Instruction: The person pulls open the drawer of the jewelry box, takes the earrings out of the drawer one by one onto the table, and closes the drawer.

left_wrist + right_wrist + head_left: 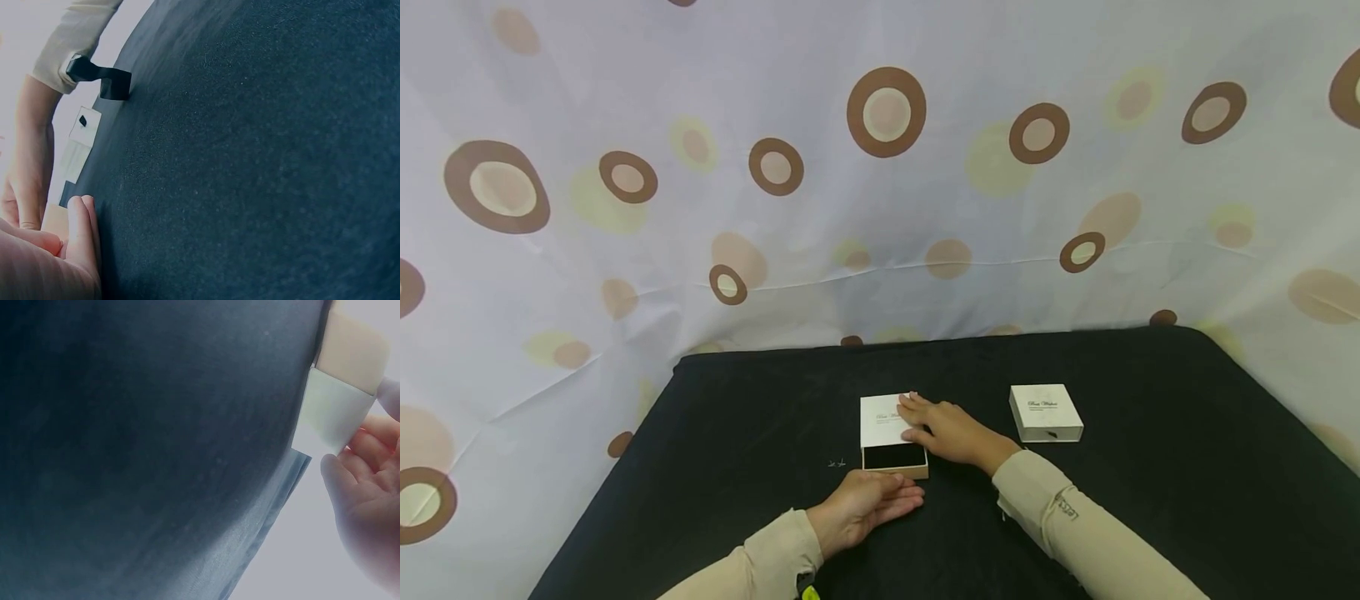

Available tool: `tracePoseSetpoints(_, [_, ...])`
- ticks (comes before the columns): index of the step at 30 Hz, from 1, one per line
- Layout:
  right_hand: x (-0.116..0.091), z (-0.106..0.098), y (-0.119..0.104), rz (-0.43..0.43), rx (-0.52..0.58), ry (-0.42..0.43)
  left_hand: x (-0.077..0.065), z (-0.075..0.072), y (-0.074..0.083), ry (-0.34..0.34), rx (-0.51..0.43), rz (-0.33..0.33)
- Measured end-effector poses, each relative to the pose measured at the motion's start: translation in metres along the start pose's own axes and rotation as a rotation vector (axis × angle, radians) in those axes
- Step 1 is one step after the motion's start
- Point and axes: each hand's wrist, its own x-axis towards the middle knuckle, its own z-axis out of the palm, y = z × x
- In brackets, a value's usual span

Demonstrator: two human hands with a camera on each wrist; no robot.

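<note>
A white slide-out box with dark script on its top lies on the black cloth, its sleeve [878, 425] away from me. From its near end sticks out a beige-sided drawer [917, 472] with a black inside. My right hand [951, 429] holds the sleeve from the right, thumb and index finger over the top; in the right wrist view other fingers bend at the sleeve's side [331, 412]. Against the drawer's front lies my left hand [868, 507], palm side turned up, its fingers straight and together. The left wrist view shows those fingers [80, 228] beside the beige front.
A second white box [1045, 412], closed, stands to the right with a small dark tab on its front. Black cloth [737, 442] covers the table. Behind it hangs a pale curtain [820, 225] with brown ovals. A black strap [112, 81] sticks out from my right sleeve.
</note>
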Motion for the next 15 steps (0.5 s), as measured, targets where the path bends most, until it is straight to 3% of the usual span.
tracePoseSetpoints(15, [0.0004, 0.0002, 0.0001, -0.001, -0.011, 0.0, 0.0013, 0.0007, 0.0022, 0.005, 0.003, 0.005])
